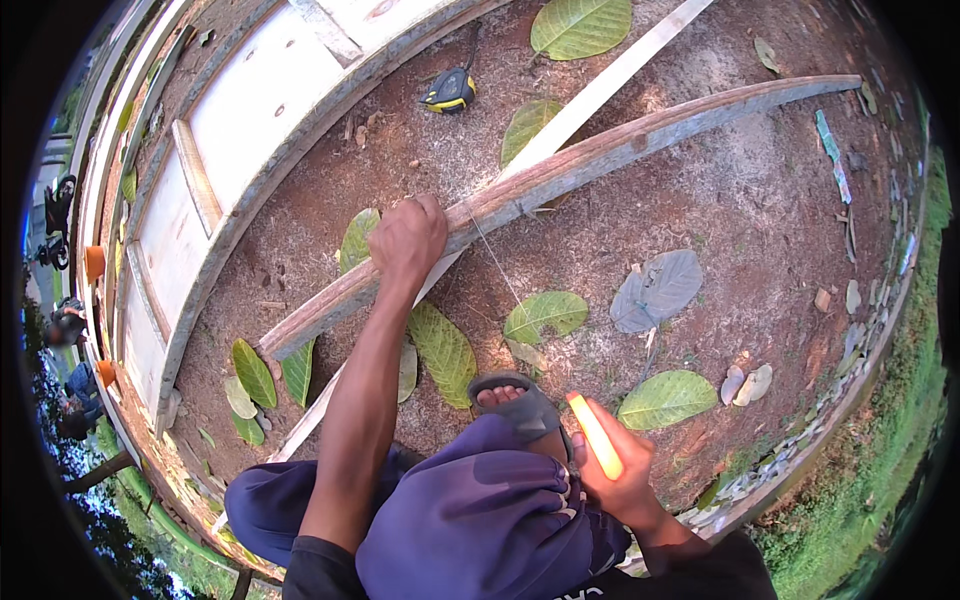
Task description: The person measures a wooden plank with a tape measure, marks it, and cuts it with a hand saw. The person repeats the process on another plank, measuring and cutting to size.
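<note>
My left hand (408,238) is closed over a long, slightly curved wooden board (590,155), pressing on it left of its middle. The board lies slantwise across a paler, thin wooden strip (610,80) on the ground. In my right hand (622,465), beside my knee, is the orange-yellow handle of a handsaw (595,436). Its blade seems to be edge-on, showing only as a thin line up to the board just right of my left hand. Where the teeth meet the wood is too fine to make out.
A black and yellow tape measure (450,91) lies beyond the board. Large leaves (443,352) are scattered over the dirt. A framed wooden panel (240,90) stands at the left. My sandalled foot (515,400) is near the saw. Grass borders the right; people and a motorbike (58,222) are far left.
</note>
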A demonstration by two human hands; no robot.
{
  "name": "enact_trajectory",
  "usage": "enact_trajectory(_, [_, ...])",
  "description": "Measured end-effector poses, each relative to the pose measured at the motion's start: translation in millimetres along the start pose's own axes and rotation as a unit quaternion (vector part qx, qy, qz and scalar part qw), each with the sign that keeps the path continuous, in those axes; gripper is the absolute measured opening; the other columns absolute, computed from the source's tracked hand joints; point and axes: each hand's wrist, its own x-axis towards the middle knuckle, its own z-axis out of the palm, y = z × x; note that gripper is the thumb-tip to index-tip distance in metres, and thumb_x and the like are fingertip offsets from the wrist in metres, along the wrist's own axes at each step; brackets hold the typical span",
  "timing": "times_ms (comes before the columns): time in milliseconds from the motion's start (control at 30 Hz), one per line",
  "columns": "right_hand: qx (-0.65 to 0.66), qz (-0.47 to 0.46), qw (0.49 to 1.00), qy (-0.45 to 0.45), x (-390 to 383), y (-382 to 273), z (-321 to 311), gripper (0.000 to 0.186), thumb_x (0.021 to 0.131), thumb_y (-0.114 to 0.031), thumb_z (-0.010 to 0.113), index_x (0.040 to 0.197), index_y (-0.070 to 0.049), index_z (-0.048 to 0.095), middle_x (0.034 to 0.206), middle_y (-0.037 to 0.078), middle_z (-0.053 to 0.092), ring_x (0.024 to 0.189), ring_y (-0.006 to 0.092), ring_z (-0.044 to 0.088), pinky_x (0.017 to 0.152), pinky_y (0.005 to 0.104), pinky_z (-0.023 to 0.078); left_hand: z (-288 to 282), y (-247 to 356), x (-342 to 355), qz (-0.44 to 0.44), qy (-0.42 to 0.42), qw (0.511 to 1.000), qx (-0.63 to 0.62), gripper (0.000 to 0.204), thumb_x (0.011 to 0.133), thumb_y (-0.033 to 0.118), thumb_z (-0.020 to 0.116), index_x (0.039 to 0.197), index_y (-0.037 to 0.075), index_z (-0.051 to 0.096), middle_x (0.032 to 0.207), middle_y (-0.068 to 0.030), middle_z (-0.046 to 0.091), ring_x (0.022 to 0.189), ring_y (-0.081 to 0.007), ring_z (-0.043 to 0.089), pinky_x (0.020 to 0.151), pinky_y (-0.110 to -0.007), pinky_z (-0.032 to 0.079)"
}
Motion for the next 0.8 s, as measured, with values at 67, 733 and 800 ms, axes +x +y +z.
enact_trajectory(67, [-0.017, -0.027, 0.999, 0.014, 5, 1, 8, 0.040, 0.098, -0.009, 0.067, 0.136, 0.002, 0.063, 0.100, 0.017, 0.076, 0.081, 0.0199, 0.076, 0.073, 0.0342, 0.059, 3, -12, 2, 0.010, 0.031, 0.999, 0.000, 0.051, 0.096, 0.034, 0.045, 0.068, 0.000, 0.071, 0.068, -0.0255, 0.069, 0.057, -0.0391, 0.068, 0.059, -0.051, 0.054])
enact_trajectory(733, [0.018, 0.020, 1.000, 0.009, 45, 17, 31, 0.034, 0.096, -0.008, 0.067, 0.127, 0.007, 0.067, 0.100, 0.016, 0.076, 0.084, 0.0152, 0.072, 0.076, 0.0309, 0.057, 7, -10, 10, 0.015, 0.052, 0.999, -0.011, 0.053, 0.097, 0.033, 0.043, 0.065, -0.001, 0.070, 0.064, -0.0239, 0.068, 0.054, -0.0351, 0.065, 0.057, -0.051, 0.051])
enact_trajectory(800, [0.005, 0.019, 0.999, -0.034, -12, 10, -14, 0.040, 0.096, -0.003, 0.066, 0.133, 0.010, 0.062, 0.114, 0.021, 0.075, 0.103, 0.0239, 0.073, 0.089, 0.0330, 0.057, 3, -7, 12, -0.006, 0.043, 0.999, -0.018, 0.053, 0.096, 0.033, 0.044, 0.066, -0.001, 0.070, 0.063, -0.0236, 0.068, 0.054, -0.0345, 0.065, 0.056, -0.050, 0.050])
